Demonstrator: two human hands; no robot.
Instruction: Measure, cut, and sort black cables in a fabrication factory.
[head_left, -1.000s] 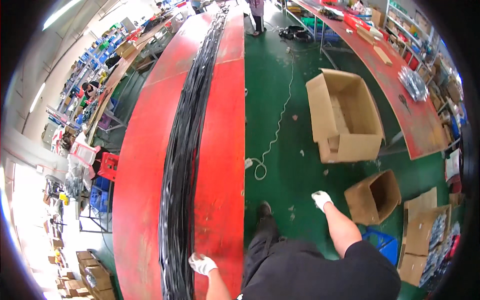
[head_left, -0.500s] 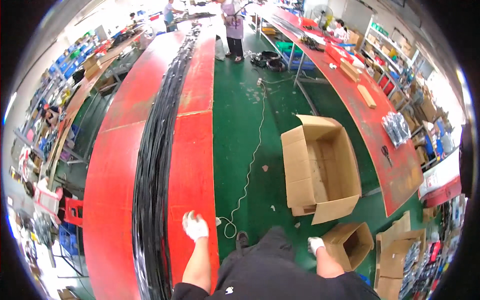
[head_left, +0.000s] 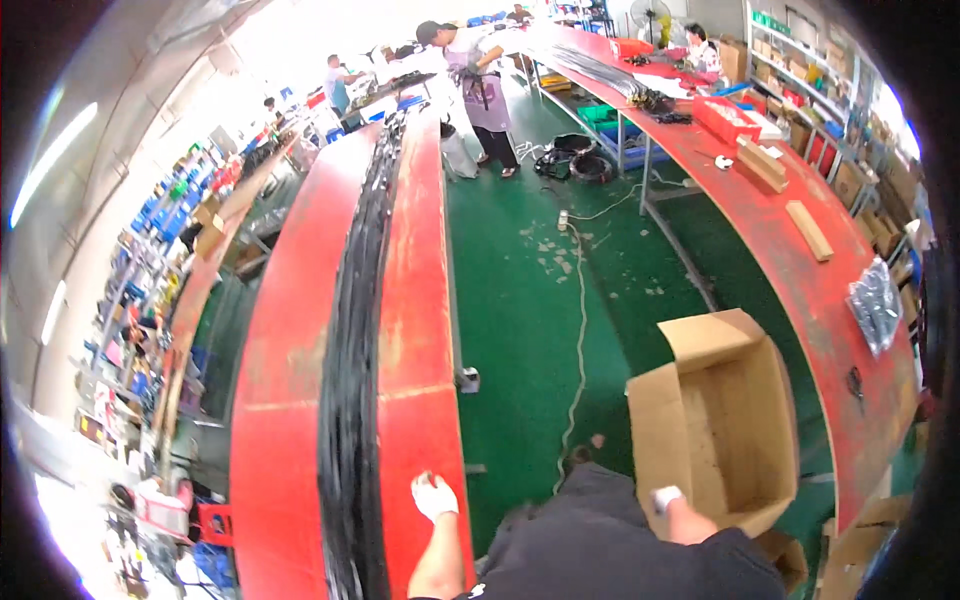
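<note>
Over the right edge of the long red table, my left hand [head_left: 435,497] is raised in a white glove, its fingers loosely bent and apart, holding nothing I can see. A long bundle of black strips [head_left: 352,370] runs lengthwise along this red table [head_left: 285,450], left of that hand. My right hand [head_left: 666,499], also white-gloved, hangs at my right side before the near left side of an open cardboard box [head_left: 660,430]. Its fingers are small and partly turned away, so their grip does not show.
A second red table [head_left: 790,290] curves along the right, bearing wooden blocks [head_left: 808,230], a plastic-wrapped bundle [head_left: 875,305] and scissors [head_left: 855,383]. A white cable [head_left: 581,330] lies on the green floor. Ahead stands a person in an apron [head_left: 487,100], near dark bundles [head_left: 575,158].
The view has tilted up and moved forward along the aisle. The cardboard box now appears nearer to my right hand. Both hands sit lower in the picture.
</note>
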